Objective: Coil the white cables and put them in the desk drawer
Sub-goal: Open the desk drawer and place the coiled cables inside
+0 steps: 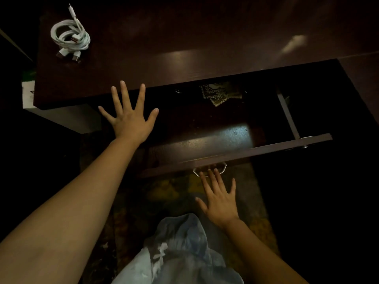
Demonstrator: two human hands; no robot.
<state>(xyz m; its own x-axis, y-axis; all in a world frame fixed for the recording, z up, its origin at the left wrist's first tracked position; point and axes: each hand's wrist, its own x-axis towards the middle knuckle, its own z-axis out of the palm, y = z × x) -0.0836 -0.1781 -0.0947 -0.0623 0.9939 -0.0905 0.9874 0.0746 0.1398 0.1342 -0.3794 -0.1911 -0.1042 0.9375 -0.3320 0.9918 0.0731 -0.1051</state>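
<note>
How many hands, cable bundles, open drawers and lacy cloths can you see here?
Hands: 2, the left hand spread open by the desk edge, the right hand open with fingertips at the drawer handle
White cable bundles: 1, coiled cables on the desk top
Open drawers: 1, the drawer
Lacy cloths: 1, the cloth inside it
Total: 5

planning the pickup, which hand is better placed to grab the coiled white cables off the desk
Left, probably. The left hand is spread open at the desk edge, on the same side as the cables. The right hand is lower, its fingers at the open drawer handle.
</note>
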